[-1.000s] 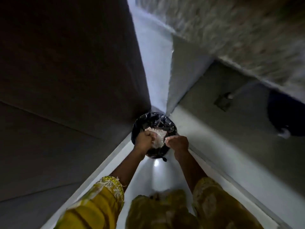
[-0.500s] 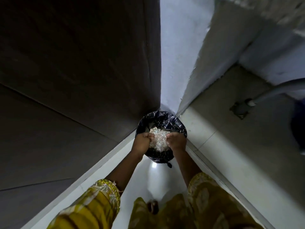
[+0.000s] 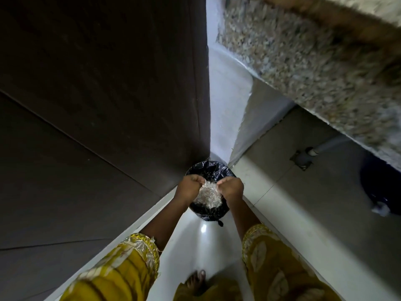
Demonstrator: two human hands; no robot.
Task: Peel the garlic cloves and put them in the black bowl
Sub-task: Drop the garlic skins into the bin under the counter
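Tipping out waste is judged to be the step in hand. A pale, crinkled bundle (image 3: 207, 195), seemingly papery garlic skins, is held over a bin (image 3: 206, 167) lined with black plastic, low in the middle of the frame. The left hand (image 3: 188, 185) and the right hand (image 3: 232, 187) are both curled tight, and one edge of the bundle is pinched in each. Neither the garlic cloves nor the black bowl is seen anywhere in the frame. For the next move, the bundle would need to be tilted or released squarely above the liner, so that nothing is scattered onto the pale floor (image 3: 195, 246).
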